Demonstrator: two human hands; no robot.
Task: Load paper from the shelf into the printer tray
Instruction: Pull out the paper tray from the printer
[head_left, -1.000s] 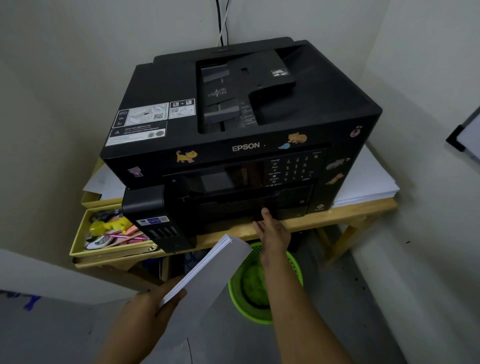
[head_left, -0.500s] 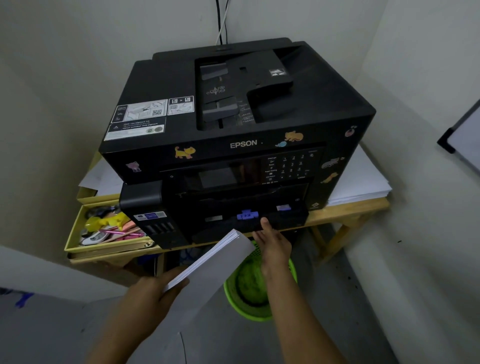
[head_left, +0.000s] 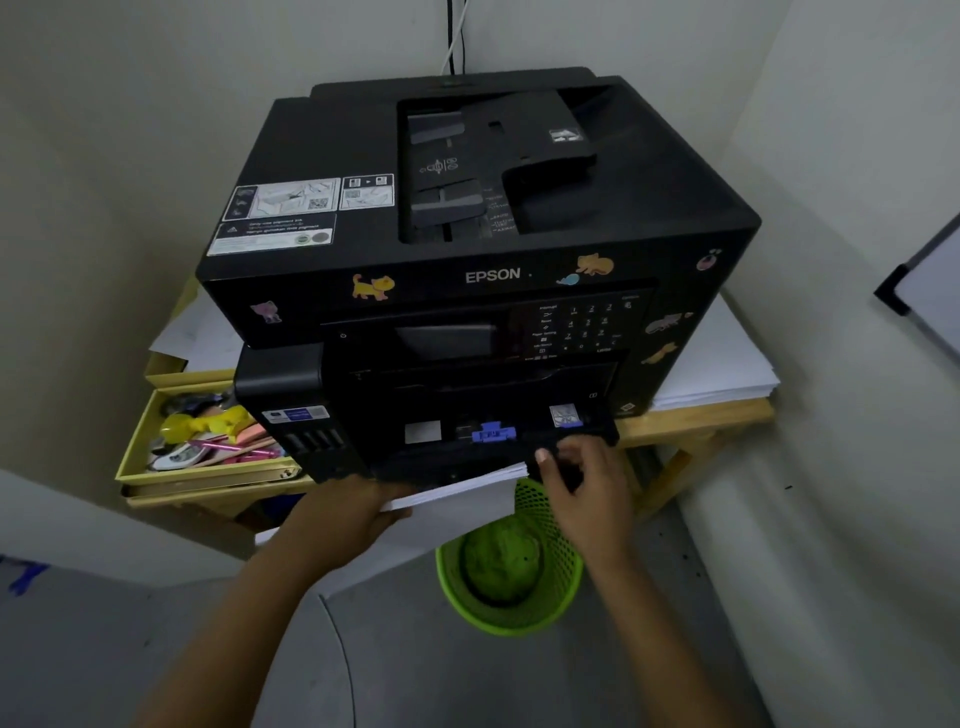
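A black Epson printer (head_left: 467, 218) stands on a wooden table. Its lower paper tray (head_left: 467, 441) is pulled out a little at the front, showing a blue guide clip (head_left: 492, 433). My left hand (head_left: 343, 512) grips a stack of white paper (head_left: 457, 493) by its left edge and holds it level just below and in front of the tray. My right hand (head_left: 587, 483) grips the tray's front lip at the right, fingers curled over the edge, beside the stack's right corner.
A green mesh bin (head_left: 511, 582) sits on the floor under the table edge. A yellow box of stationery (head_left: 208, 441) lies left of the printer. More white sheets (head_left: 722, 364) are stacked on the table (head_left: 696, 421) at the right. Walls close in on both sides.
The tray has slid further out under my right hand. My left hand has lifted the paper stack up and forward, from tilted below the table to nearly level at the tray front.
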